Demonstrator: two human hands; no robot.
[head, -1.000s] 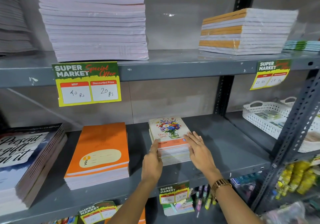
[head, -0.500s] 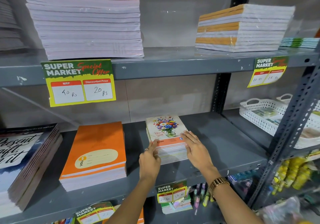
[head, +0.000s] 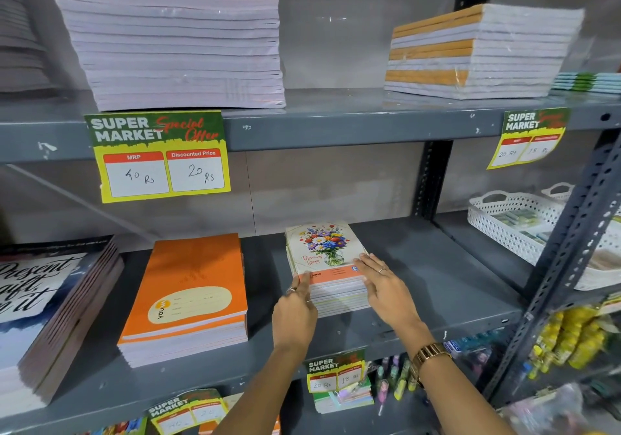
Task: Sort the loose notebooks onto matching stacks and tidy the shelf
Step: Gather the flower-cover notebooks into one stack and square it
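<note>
— Where is the floral stack (head: pixel 327 266) found?

— On the grey metal shelf (head: pixel 437 286), at about 6 o'clock of the view, with the orange stack (head: pixel 195 296) lying at its 9 o'clock, apart from it. A glossy cover printed with a bouquet in a vase is shown on top; thin paper edges are layered below.

— How is it gripped?

— It is flanked. The left hand (head: pixel 294 317) is laid flat against its left side, fingers pressed together, thumb on the top cover. The right hand (head: pixel 386 286) is set on the right corner, fingers extended and slightly spread.

— What else is seen?

— A perforated white plastic basket (head: pixel 504 219) is seen at 3 o'clock, and a card price tag (head: pixel 158 155) at 11 o'clock.
</note>
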